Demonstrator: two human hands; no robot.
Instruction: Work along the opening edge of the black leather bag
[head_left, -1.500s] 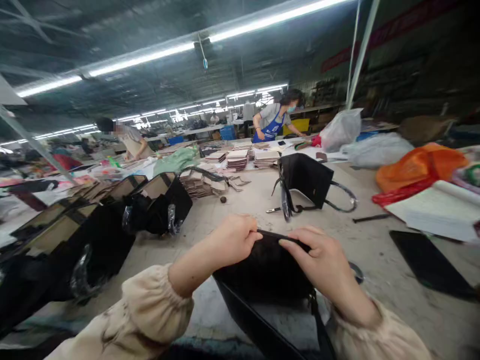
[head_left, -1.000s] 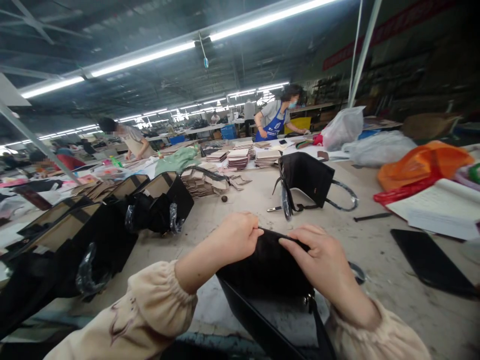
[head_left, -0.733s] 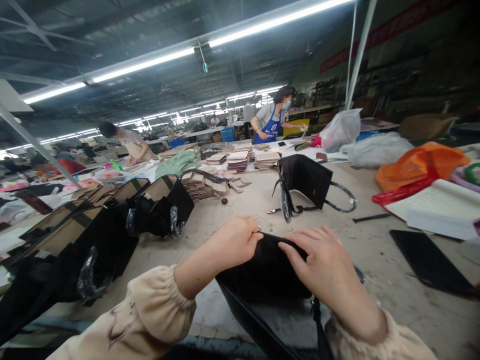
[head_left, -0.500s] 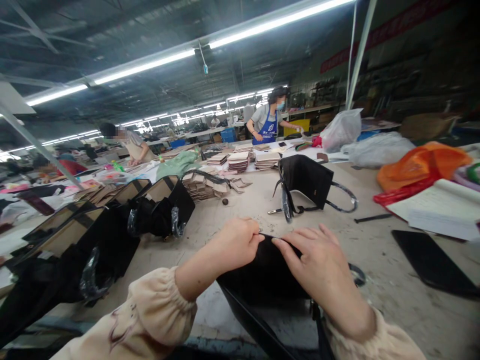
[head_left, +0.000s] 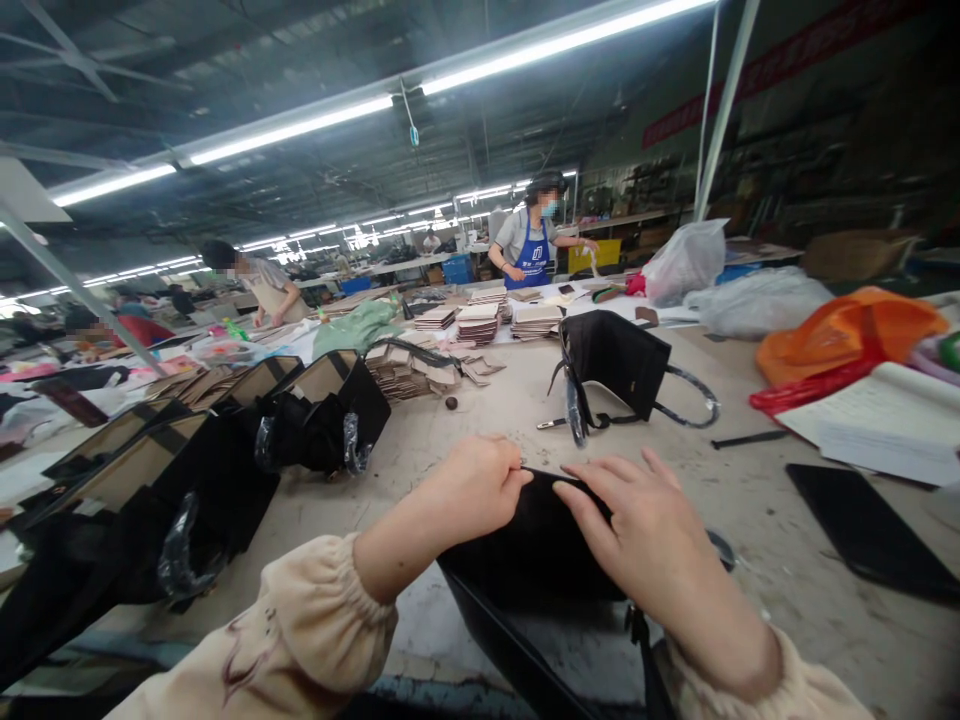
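Note:
A black handbag (head_left: 555,560) lies at the table's near edge, right in front of me. My left hand (head_left: 484,485) pinches the bag's far top edge, thumb and fingers pressed together. Beside it, my right hand (head_left: 637,520) grips the same edge between thumb and fingers, the palm arched over the bag. Part of the bag is hidden beneath my hands and forearms. Farther back on the table stands another black handbag (head_left: 619,365), its handle (head_left: 694,400) wrapped in clear plastic.
Several open black bags (head_left: 330,400) stand at the left. Behind them are stacks of beige pieces (head_left: 480,325). On the right lie a black phone-like slab (head_left: 862,530), papers (head_left: 885,420) and an orange plastic bag (head_left: 847,325). A co-worker in a blue apron (head_left: 534,255) stands across the table.
My right hand has shifted slightly right and down along the bag's edge. The left hand stays nearly in place. Across the table, the co-worker's outstretched hand has risen a little.

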